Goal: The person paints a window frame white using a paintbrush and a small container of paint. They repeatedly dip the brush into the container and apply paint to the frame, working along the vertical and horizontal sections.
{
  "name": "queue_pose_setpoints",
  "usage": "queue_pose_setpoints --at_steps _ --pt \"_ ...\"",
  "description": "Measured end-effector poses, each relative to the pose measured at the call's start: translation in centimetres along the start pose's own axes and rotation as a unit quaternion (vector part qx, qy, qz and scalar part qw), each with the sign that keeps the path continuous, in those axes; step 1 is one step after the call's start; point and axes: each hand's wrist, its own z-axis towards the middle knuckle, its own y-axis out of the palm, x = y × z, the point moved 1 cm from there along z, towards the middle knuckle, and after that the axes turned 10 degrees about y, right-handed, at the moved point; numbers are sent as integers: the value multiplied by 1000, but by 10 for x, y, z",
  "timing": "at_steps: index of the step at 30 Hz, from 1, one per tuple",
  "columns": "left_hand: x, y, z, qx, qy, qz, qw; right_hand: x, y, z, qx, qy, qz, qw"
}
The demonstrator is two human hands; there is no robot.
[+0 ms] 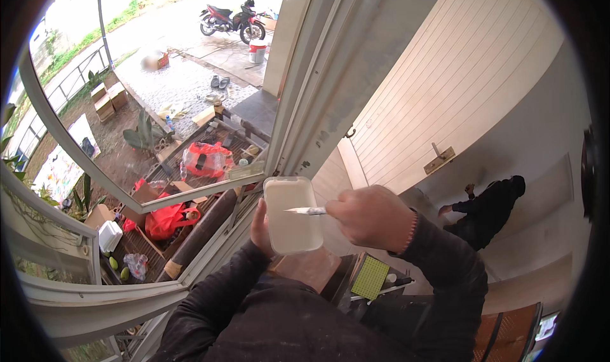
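My left hand (260, 228) holds a translucent plastic container (293, 233) by its left side, with its fingers partly hidden beneath it. Pale, cream-coloured contents fill much of the container's inside. My right hand (374, 216) grips a small brush (310, 211) whose pale, pointed tip lies over the container. Whether the tip touches the contents cannot be told. Just beyond the container stands the white window frame (281, 166), its paint stained and chipped in places.
An open window sash (190, 197) juts out at the left. Outside are a bamboo bench (205, 228) with red bags (164, 219) and a motorcycle (233, 21). A white door (448, 76) stands at the right, near another person (491, 212). A green perforated tray (370, 276) lies below.
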Motion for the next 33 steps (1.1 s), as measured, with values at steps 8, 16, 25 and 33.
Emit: queue_pose_setpoints --at_steps 8,16,25,33 --pt "-5 8 -1 -4 -7 14 1000 -17 -9 53 -142 -24 -4 990" --pt "2 9 -24 23 14 -14 1000 41 -1 66 -290 41 347 891" --pt "7 17 -29 48 17 24 998 22 63 43 18 125 527 840" --pt "8 24 -31 23 6 -27 999 14 51 28 114 166 471 859"
